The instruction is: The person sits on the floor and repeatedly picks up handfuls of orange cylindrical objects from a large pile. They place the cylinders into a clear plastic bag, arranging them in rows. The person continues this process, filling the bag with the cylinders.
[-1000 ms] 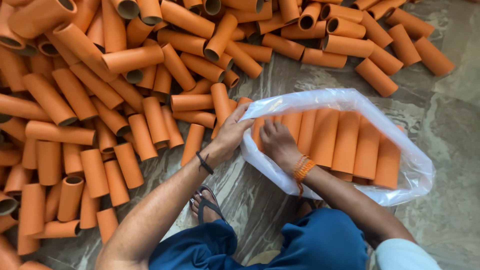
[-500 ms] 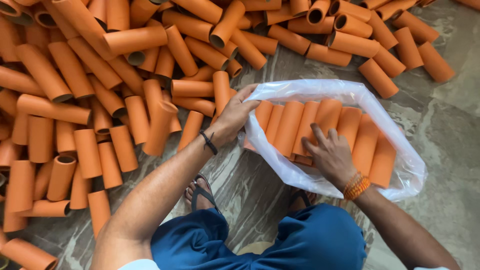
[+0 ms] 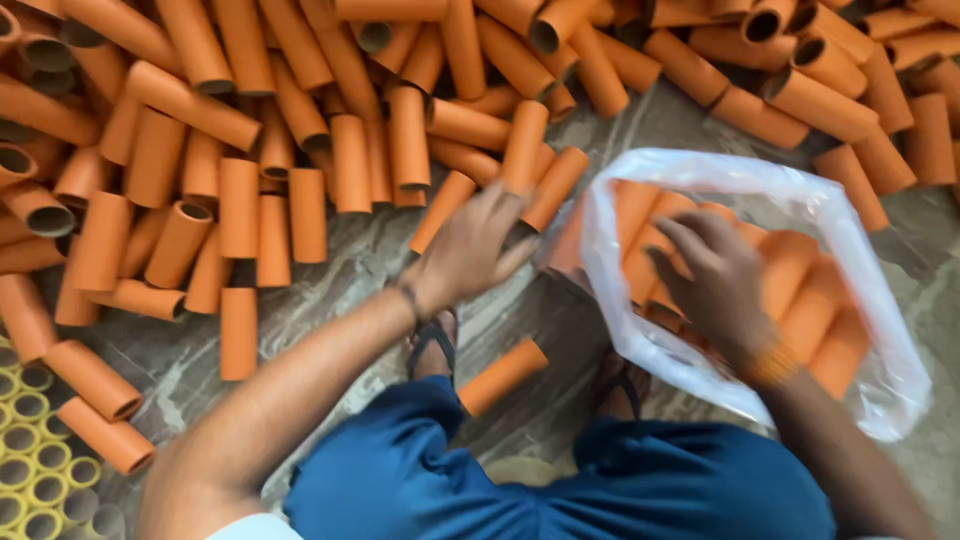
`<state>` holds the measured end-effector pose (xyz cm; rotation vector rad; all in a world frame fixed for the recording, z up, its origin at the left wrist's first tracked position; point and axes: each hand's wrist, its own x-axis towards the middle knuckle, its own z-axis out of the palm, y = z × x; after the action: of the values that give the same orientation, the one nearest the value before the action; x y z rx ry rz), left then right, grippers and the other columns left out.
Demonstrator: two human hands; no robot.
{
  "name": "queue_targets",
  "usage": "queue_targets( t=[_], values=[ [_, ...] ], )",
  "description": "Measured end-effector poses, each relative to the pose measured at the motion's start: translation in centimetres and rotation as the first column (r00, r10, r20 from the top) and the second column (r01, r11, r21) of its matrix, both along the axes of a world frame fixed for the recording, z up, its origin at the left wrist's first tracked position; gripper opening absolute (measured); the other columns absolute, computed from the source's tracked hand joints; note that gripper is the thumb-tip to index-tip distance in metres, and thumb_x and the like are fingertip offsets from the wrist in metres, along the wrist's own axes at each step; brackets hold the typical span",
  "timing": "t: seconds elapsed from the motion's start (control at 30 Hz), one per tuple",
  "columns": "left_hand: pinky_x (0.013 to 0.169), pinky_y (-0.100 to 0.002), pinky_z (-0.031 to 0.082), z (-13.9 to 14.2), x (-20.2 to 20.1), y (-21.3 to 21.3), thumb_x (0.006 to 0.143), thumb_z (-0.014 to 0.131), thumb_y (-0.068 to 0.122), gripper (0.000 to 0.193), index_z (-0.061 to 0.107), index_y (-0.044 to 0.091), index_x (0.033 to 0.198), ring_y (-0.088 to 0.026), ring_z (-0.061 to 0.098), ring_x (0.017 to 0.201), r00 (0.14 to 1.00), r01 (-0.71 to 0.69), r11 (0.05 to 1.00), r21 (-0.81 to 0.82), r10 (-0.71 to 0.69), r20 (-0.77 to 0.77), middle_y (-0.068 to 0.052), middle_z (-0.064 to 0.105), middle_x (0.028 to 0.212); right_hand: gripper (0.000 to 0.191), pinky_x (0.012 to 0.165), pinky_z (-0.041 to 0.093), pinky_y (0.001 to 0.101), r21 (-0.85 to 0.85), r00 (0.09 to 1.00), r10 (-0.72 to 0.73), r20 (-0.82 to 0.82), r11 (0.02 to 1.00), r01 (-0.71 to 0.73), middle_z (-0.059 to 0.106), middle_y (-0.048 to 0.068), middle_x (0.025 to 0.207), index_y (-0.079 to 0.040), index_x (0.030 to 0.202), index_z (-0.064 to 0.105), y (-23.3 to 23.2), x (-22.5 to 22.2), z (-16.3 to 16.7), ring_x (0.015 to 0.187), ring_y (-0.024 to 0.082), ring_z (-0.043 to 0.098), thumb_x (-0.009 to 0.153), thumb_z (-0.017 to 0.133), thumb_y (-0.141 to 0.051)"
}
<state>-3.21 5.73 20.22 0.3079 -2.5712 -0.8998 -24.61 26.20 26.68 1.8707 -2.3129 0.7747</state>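
Orange tubes (image 3: 350, 160), short open-ended cylinders that look like plastic pipe cut to length, lie heaped across the stone floor (image 3: 340, 260) in front of a crouching person, and some of them already sit side by side inside a clear plastic bag (image 3: 860, 270) on the right. Judging by how things lie, the packing is only partly along: the bag holds one neat layer of perhaps a dozen pieces, while many more remain loose in the pile, and one stray tube (image 3: 502, 376) lies alone between the person's sandalled feet. Their left hand (image 3: 470, 250) reaches out toward the edge of the heap with its fingers spread and loose, gripping nothing, its fingertips just beside the nearest tube ends; motion blur hides whether they touch. Their right hand (image 3: 715, 280) is inside the mouth of the bag, palm down and fingers spread over the packed tubes, resting or pressing on them rather than closing round any one. The tubes are smooth, matte and rigid-looking, with thin walls and dark hollow bores where the ends face the camera. The bag is thin, glossy and crinkled, its rim folded open. The floor is mottled grey-brown stone with pale veining. At the lower left corner stands a cluster of yellow tubes (image 3: 35, 470), seen end-on as rings.
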Motion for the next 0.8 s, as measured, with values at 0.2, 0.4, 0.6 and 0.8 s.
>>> queue_targets(
  t=[0.2,0.4,0.6,0.8],
  values=[
    [0.093,-0.049,0.050,-14.9,11.1,6.6,0.080,0.068,0.027,0.034,0.072,0.027,0.114,-0.036,0.060,0.117,0.744,0.605,0.791,-0.094,-0.518,0.422,-0.015,0.058,0.129,0.053,0.081,0.057,0.0404,0.229,0.854,0.242,0.461,0.897,-0.378,0.067,0.013,0.115,-0.011,0.130,0.062,-0.2,6.0,-0.6,0.098,0.031,0.069,0.081,0.079,-0.017],
    [0.093,-0.050,0.053,-25.5,11.3,13.4,0.106,0.048,0.035,0.035,0.063,0.036,0.137,-0.042,0.054,0.126,0.509,0.682,0.728,0.070,-0.541,0.670,-0.015,0.023,0.173,0.099,0.107,0.042,0.0532,0.315,0.910,-0.262,0.321,0.936,0.158,0.025,0.031,0.152,-0.019,0.151,0.036,-11.6,13.2,-14.1,0.133,0.050,0.041,0.067,0.089,-0.026],
    [0.089,-0.045,0.055,-25.2,12.3,8.8,0.092,0.055,0.020,0.054,0.057,0.040,0.143,-0.042,0.061,0.121,0.761,0.444,0.883,0.151,-0.460,0.457,-0.027,0.032,0.162,0.080,0.106,0.049,0.0541,0.094,0.824,-0.531,0.197,0.847,0.524,0.049,0.025,0.144,-0.016,0.151,0.047,-18.6,8.5,-23.8,0.129,0.042,0.054,0.077,0.078,-0.014],
    [0.095,-0.043,0.057,-22.5,16.5,2.5,0.094,0.061,0.014,0.039,0.066,0.010,0.132,-0.029,0.068,0.112,0.969,-0.238,0.436,0.868,0.040,0.245,-0.017,0.072,0.127,0.013,0.071,0.052,0.0365,0.207,-0.480,0.273,0.834,0.651,0.731,0.071,0.005,0.096,-0.012,0.112,0.067,-16.3,9.6,-25.5,0.078,0.017,0.065,0.101,0.066,-0.018]
  ],
)
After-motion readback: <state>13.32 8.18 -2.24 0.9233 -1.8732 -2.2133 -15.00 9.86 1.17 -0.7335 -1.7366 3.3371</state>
